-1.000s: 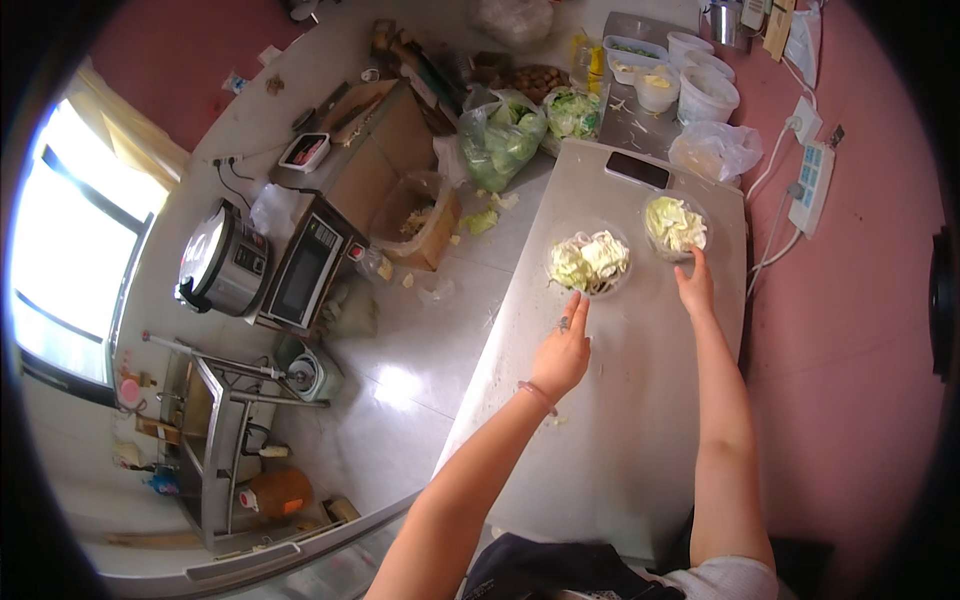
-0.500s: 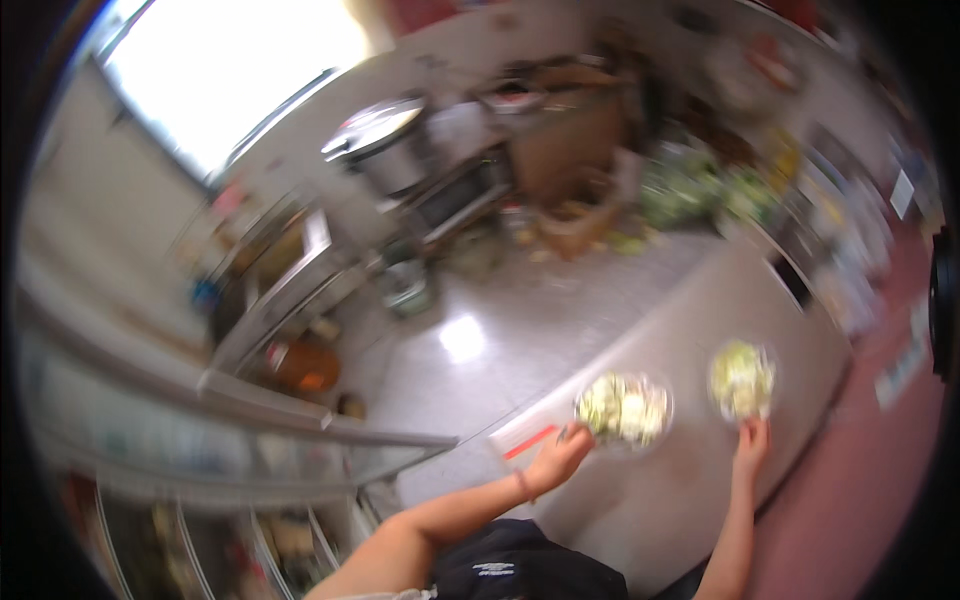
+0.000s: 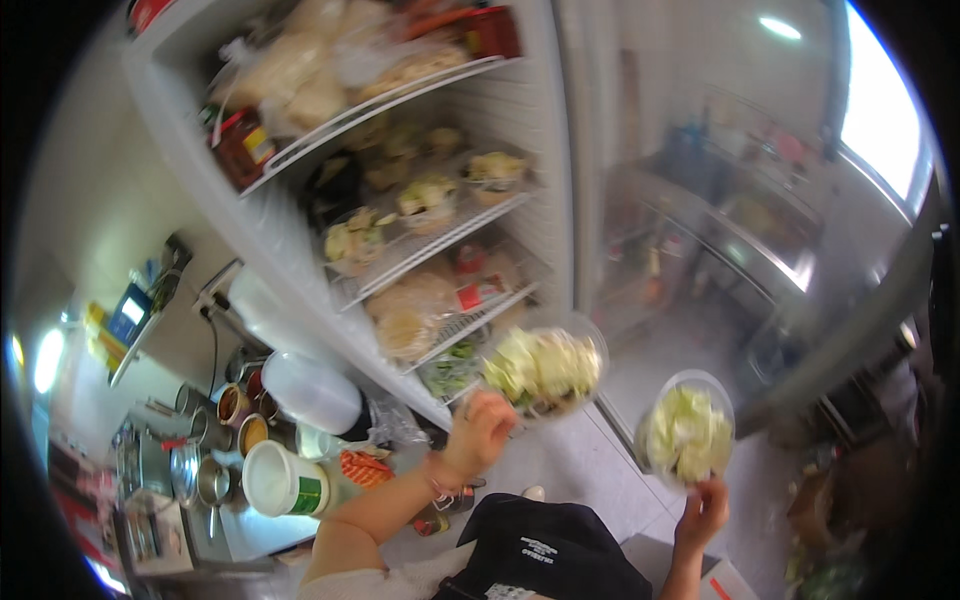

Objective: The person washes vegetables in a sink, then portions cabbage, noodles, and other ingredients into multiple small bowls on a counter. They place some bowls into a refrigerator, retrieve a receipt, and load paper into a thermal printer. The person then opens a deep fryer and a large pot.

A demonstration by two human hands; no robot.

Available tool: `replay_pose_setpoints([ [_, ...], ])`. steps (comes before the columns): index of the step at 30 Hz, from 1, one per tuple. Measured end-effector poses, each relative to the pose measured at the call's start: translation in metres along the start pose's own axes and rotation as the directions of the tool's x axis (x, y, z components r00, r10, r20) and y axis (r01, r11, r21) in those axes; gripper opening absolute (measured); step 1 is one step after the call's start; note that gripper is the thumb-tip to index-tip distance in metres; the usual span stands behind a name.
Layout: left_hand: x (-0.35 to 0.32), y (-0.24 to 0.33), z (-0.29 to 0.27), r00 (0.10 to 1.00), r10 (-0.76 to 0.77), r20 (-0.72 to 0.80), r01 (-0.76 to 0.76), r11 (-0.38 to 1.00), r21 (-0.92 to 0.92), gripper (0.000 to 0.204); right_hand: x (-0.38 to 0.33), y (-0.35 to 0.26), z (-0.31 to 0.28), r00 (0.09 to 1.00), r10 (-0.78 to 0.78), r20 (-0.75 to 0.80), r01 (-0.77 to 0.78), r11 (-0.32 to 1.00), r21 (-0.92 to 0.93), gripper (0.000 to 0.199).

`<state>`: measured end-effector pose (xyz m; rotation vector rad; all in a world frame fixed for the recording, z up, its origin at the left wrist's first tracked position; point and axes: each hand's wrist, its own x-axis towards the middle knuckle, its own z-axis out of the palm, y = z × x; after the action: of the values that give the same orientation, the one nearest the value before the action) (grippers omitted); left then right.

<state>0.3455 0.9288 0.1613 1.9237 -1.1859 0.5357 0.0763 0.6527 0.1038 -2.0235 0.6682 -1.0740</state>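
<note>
Clear plastic gleams in both grips now! Left hand (image 3: 480,435) has its fingers curled together, clamped on the near-left edge of the left bowl (image 3: 601,350), which juts out beyond the knuckles, just in front of the fridge (image 3: 185,130). Over on the other side, the right hand (image 3: 703,515) pinches the right bowl (image 3: 726,405) by its near rim, thumb and fingers closed, the bowl tipping up beyond the fingertips, well apart from its partner. Both are round, thin-walled, see-through. And what a heap of cabbage (image 3: 690,440) inside: pale green, crumpled, ragged-edged pieces, whiter toward the ribs, a little blurred on the left. Behind, slim white wire makes up the shelf (image 3: 390,278), carrying more filled bowls (image 3: 428,203); smooth, glossy glass fronts the door (image 3: 660,200). Below, matt black cloth: the apron (image 3: 540,550).
</note>
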Motion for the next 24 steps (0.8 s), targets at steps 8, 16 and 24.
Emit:
replay_pose_setpoints([
  [8, 0.146, -0.082, -0.141, 0.862, -0.087, -0.499, 0.326, 0.85, 0.415, 0.015, 0.259, -0.163, 0.248, 0.922, -0.316, 0.223, 0.19, 0.872, 0.451, 0.009],
  [16, 0.253, -0.238, -0.2, 0.722, 0.009, -0.692, 0.554, 0.592, 0.585, 0.016, 0.446, -0.265, 0.513, 0.774, -0.594, 0.22, 0.446, 0.758, 0.476, 0.015],
  [24, 0.27, -0.382, -0.269, 0.919, -0.01, -0.395, 0.384, 0.256, 0.887, 0.023, 0.538, -0.322, 0.651, 0.576, -0.725, 0.379, 0.813, 0.556, -0.172, 0.026],
])
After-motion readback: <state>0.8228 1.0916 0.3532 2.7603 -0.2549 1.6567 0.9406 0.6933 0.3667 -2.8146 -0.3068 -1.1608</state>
